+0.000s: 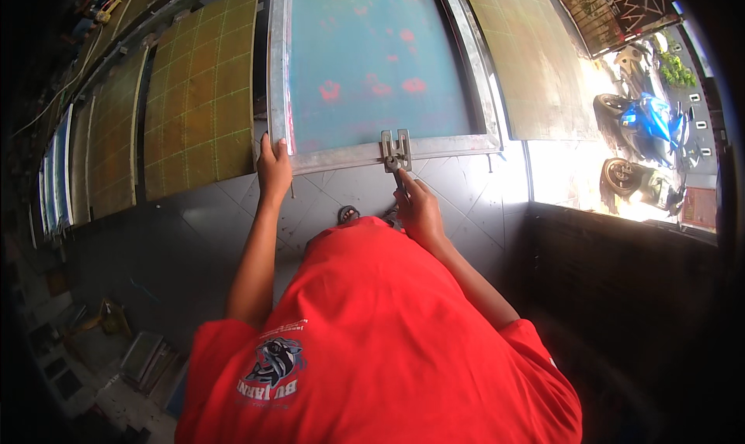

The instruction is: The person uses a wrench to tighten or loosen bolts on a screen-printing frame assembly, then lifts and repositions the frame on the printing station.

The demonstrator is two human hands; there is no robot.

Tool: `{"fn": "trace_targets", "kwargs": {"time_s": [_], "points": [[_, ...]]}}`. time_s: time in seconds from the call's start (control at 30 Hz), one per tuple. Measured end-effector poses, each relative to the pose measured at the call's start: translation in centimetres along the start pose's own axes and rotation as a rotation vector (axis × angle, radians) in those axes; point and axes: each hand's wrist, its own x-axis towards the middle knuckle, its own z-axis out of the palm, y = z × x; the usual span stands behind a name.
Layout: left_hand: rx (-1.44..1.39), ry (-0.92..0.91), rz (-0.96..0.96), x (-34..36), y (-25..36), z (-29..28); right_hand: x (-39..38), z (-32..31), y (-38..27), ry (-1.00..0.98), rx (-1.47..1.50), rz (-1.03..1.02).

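A screen printing frame (330, 158) lies in front of me, its grey metal bars around a teal mesh (372, 48) with faint pink-orange marks. At its near left corner, my left hand (274, 170) grips the bar, thumb and fingers on either side. A slotted metal bracket (403, 145) sits over the middle-right of the near bar. My right hand (420, 211) is closed around a dark wrench (398, 172), whose head meets the bracket's near end. Part of the wrench's handle is hidden by my fingers.
Flat boards with green grid lines (203, 87) stand in a row to the left. Another pale board (535, 64) is at the right. Grey floor tiles (466, 199) lie below. A blue motorcycle (648, 126) is parked outside, beyond a dark low wall (613, 250).
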Motion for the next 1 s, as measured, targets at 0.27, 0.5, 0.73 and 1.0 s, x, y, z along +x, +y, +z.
{"fn": "trace_targets", "kwargs": {"time_s": [0.27, 0.5, 0.73, 1.0], "points": [[-0.010, 0.001, 0.000, -0.3, 0.5, -0.3, 0.0, 0.4, 0.1, 0.053, -0.148, -0.124], [-0.050, -0.084, -0.088, -0.3, 1.8, -0.7, 1.2, -1.9, -0.1, 0.017, -0.168, -0.147], [0.008, 0.051, 0.031, 0.1, 0.1, 0.6, 9.3, -8.4, -2.2, -0.365, -0.694, -0.513], [0.044, 0.060, 0.061, 0.0, -0.4, 0.6, 12.1, -10.3, -5.3, -0.060, -0.635, -0.512]]}}
